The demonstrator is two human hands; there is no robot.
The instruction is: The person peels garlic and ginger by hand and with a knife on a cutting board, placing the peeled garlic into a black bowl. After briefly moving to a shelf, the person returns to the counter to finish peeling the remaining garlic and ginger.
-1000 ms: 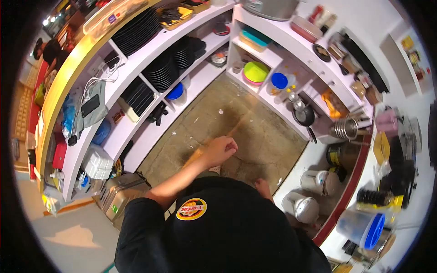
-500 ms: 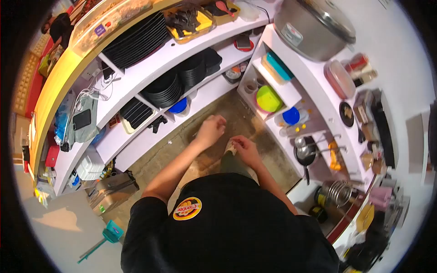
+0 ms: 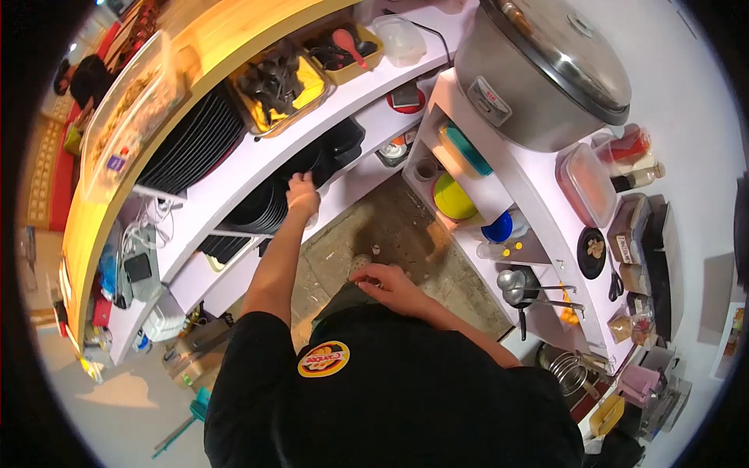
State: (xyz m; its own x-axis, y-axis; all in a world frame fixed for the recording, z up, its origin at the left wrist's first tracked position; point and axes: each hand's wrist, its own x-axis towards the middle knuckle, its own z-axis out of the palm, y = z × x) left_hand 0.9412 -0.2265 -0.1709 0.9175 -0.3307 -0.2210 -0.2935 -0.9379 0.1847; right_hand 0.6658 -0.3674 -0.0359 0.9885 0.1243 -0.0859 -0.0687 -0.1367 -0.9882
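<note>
- Black bowls (image 3: pixel 257 207) stand in stacks inside the shelf unit (image 3: pixel 343 178), at the left hand (image 3: pixel 303 195); its fingers are bent, and whether they touch or grip a bowl I cannot tell.
- Right hand (image 3: pixel 390 288): loosely curled over green trousers (image 3: pixel 343 300), fingers a little apart, nothing seen in it.
- Just beyond the hands, a stained floor (image 3: pixel 328 265) lies between 2 shelf units.
- Above the bowls: plates (image 3: pixel 191 144) packed in a row, a cutlery tray (image 3: pixel 273 82), and beside it another tray (image 3: pixel 368 61) with a pink spoon (image 3: pixel 344 43).
- Yellow wooden ledge (image 3: pixel 211 31): it carries a clear food box (image 3: pixel 129 117).
- Farther left, a phone (image 3: pixel 138 267) rests on grey cloth (image 3: pixel 148 288).
- In the other unit: a green lid (image 3: pixel 454 195), a blue lid (image 3: pixel 497 226), 2 ladles (image 3: pixel 512 295) over a pan (image 3: pixel 522 320).
- On its top: a big cooker (image 3: pixel 538 78), a reddish tub (image 3: pixel 585 187) and a black dish (image 3: pixel 591 265).
- Lower left: a teal dustpan (image 3: pixel 201 404).
- Far upper left: 1 person (image 3: pixel 94 78) in dark clothing.
</note>
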